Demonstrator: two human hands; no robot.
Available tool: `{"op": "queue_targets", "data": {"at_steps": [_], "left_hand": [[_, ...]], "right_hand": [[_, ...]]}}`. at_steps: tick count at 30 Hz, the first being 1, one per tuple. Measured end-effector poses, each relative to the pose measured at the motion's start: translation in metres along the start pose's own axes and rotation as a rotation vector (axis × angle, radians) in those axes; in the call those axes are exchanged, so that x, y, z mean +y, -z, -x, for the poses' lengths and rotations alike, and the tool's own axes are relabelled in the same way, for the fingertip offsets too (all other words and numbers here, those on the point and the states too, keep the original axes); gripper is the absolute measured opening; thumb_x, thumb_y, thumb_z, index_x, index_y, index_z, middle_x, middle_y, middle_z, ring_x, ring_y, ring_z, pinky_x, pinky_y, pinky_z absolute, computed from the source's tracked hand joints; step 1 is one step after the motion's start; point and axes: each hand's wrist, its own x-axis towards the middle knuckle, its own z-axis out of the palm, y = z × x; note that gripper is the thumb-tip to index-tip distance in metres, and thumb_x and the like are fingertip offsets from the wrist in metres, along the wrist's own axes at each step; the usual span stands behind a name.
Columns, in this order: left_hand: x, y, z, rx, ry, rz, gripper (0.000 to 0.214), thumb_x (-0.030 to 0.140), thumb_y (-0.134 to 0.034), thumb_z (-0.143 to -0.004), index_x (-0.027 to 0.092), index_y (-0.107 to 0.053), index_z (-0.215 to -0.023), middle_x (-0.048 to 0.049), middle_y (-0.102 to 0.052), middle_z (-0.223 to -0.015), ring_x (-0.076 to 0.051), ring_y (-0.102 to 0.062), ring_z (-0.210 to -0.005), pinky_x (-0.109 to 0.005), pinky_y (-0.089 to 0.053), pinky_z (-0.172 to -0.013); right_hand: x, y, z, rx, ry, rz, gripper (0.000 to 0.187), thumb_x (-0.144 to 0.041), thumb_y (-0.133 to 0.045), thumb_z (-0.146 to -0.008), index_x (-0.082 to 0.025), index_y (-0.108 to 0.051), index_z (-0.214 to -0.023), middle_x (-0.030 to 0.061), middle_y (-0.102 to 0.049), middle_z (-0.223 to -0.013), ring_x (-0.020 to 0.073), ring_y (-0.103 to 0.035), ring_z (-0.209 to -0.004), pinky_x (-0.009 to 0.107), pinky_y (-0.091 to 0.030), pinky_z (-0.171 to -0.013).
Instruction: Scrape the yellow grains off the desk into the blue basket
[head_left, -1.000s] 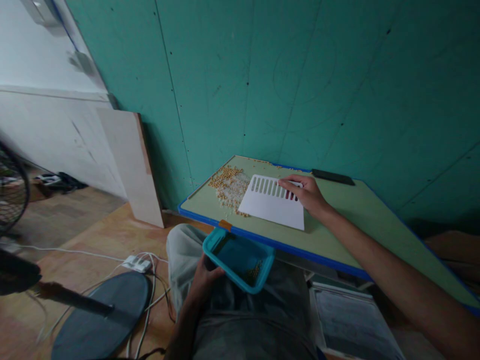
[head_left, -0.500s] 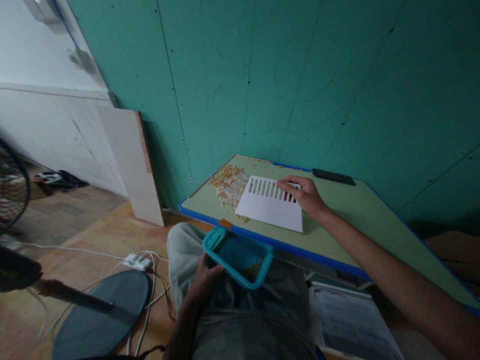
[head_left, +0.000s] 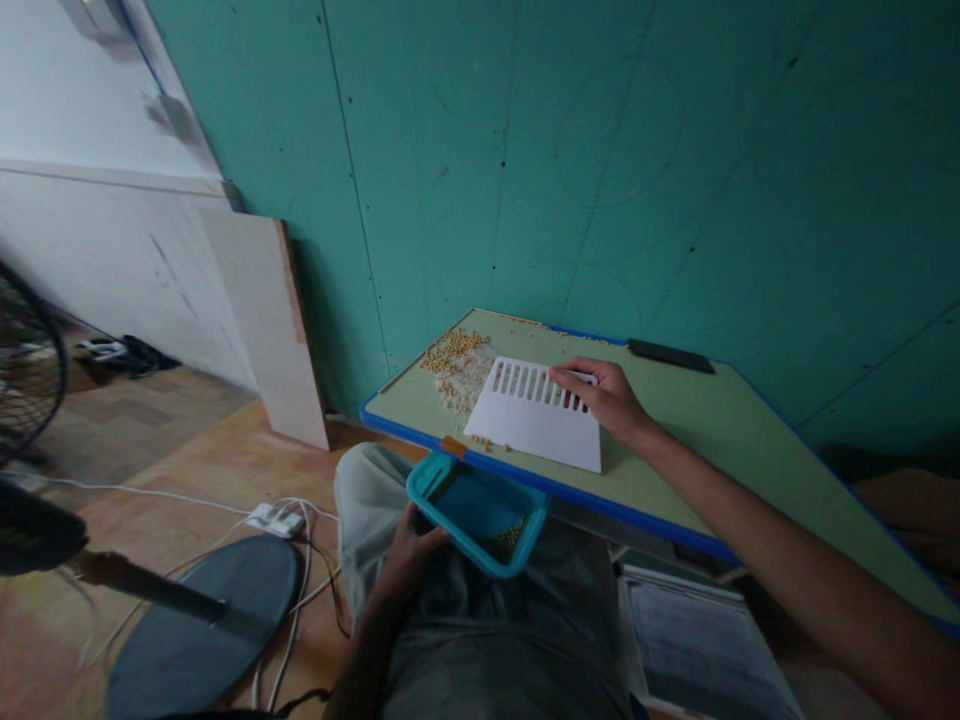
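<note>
My right hand (head_left: 604, 398) lies on the slotted end of a flat white plastic scraper (head_left: 534, 413), fingers curled over its top edge, gripping it on the green table (head_left: 690, 425). A heap of yellow grains and white rice (head_left: 457, 366) sits just left of the scraper, and a few grains lie at its near edge. My left hand (head_left: 409, 555) holds a teal tray (head_left: 477, 510) below the table's blue front edge, over my lap. A few yellow grains lie in the tray's near corner.
A black phone (head_left: 670, 355) lies at the table's far edge by the green wall. A wooden board (head_left: 262, 320) leans on the wall at left. On the floor are a fan base (head_left: 199, 630), a power strip (head_left: 274, 519) with cables, and a fan grille at far left.
My right hand has dragged the white scraper a little toward the table's front edge, pulling a few grains along. The teal tray stays in place under the edge.
</note>
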Motion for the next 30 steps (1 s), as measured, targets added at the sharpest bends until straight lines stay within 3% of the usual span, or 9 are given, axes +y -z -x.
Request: {"op": "queue_targets", "data": {"at_steps": [9,17,26,30], "left_hand": [[0.002,-0.002,0.004,-0.005,0.007,0.031,0.082,0.036,-0.098,-0.063,0.019,-0.068,-0.137,-0.0154,-0.08,-0.133,-0.043,-0.07,-0.128,-0.054,-0.056,-0.11],[0.008,-0.006,0.003,0.005,-0.02,0.001,0.082,0.036,-0.098,-0.059,0.018,-0.071,-0.135,-0.0154,-0.081,-0.126,-0.042,-0.074,-0.119,-0.052,-0.059,-0.104],[0.009,-0.006,0.004,0.025,-0.001,-0.016,0.069,0.037,-0.097,-0.056,0.017,-0.075,-0.119,-0.017,-0.08,-0.128,-0.044,-0.07,-0.124,-0.051,-0.058,-0.104],[0.013,-0.008,0.006,0.046,0.011,-0.016,0.072,0.036,-0.097,-0.056,0.017,-0.075,-0.121,-0.0156,-0.081,-0.124,-0.044,-0.07,-0.126,-0.052,-0.057,-0.106]], "right_hand": [[-0.001,-0.005,0.003,-0.002,-0.019,0.016,0.041,-0.063,-0.082,-0.075,-0.022,-0.079,-0.08,0.0015,-0.064,-0.062,0.0174,-0.055,-0.056,0.032,-0.043,-0.055],[-0.004,-0.012,0.008,-0.043,0.012,0.03,0.042,-0.065,-0.08,-0.078,-0.023,-0.077,-0.08,0.0015,-0.067,-0.066,0.018,-0.058,-0.058,0.031,-0.044,-0.056],[-0.002,-0.013,0.009,-0.054,0.063,0.02,0.04,-0.06,-0.079,-0.081,-0.02,-0.078,-0.082,0.0022,-0.07,-0.073,0.0173,-0.06,-0.063,0.03,-0.044,-0.059],[-0.004,-0.013,0.011,-0.039,0.097,0.043,0.04,-0.058,-0.077,-0.083,-0.019,-0.078,-0.084,0.0022,-0.069,-0.071,0.0172,-0.06,-0.062,0.029,-0.043,-0.057]]}}
